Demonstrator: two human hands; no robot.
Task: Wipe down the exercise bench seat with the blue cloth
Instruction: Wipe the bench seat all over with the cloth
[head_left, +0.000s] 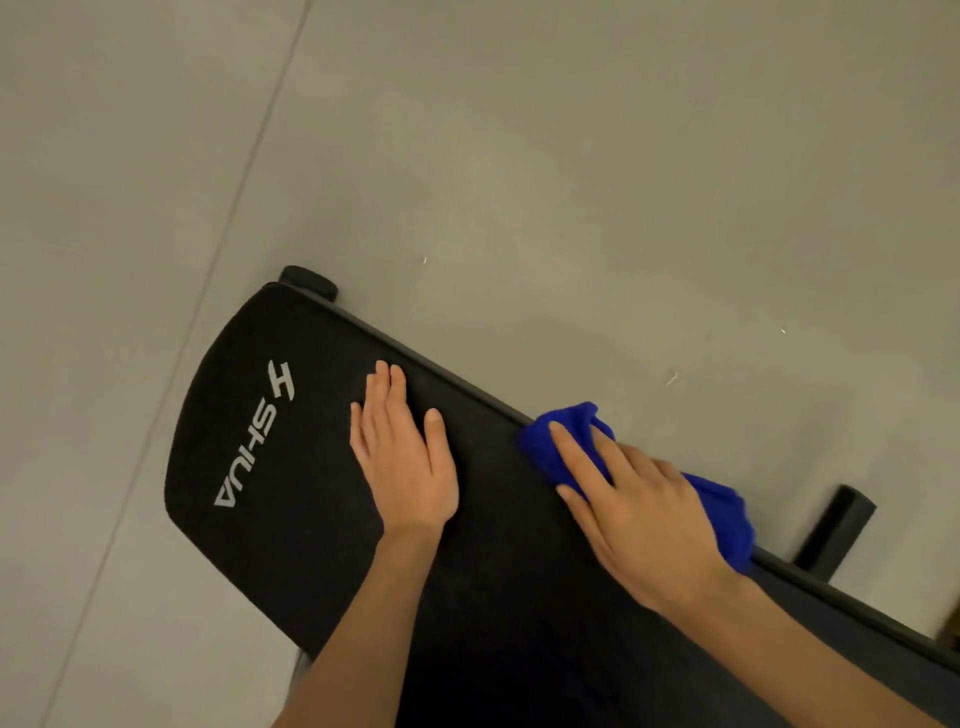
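A person's right hand (631, 499) presses the bunched blue cloth (563, 441) against the far edge of the black bench seat (291, 519), fingers spread over it, while the left hand (402, 457) lies flat and empty alongside, apparently for balance.

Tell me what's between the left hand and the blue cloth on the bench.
Only bare black bench pad separates the left hand from the blue cloth, per the head view.
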